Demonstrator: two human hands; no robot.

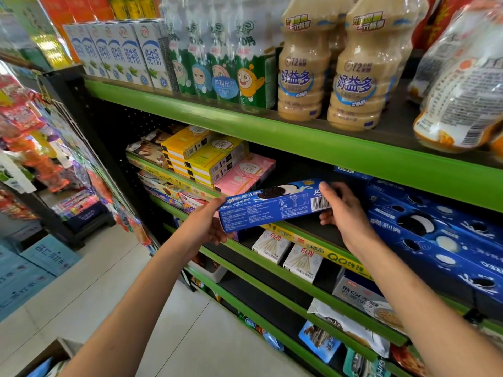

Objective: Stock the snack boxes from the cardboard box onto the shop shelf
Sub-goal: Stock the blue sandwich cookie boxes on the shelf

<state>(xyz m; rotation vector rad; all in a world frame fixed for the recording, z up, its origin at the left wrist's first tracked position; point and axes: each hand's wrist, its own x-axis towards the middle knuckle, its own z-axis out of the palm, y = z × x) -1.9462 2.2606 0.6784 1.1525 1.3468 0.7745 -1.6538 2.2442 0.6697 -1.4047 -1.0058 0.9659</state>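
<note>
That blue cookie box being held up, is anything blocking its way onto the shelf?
Nothing visible does. The blue cookie box is held at both ends by the left hand and right hand, right in front of a bare dark stretch of shelf between the pink boxes and the stacked blue boxes.

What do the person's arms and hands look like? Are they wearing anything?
Both arms are bare from wrist to the frame's edge: no sleeves show. The left hand and right hand wear no gloves. I see no watch, bracelet or rings on the fingers.

Pale tiled floor (89,281), black shelving unit with green edge strips (299,137), bright even light
</note>
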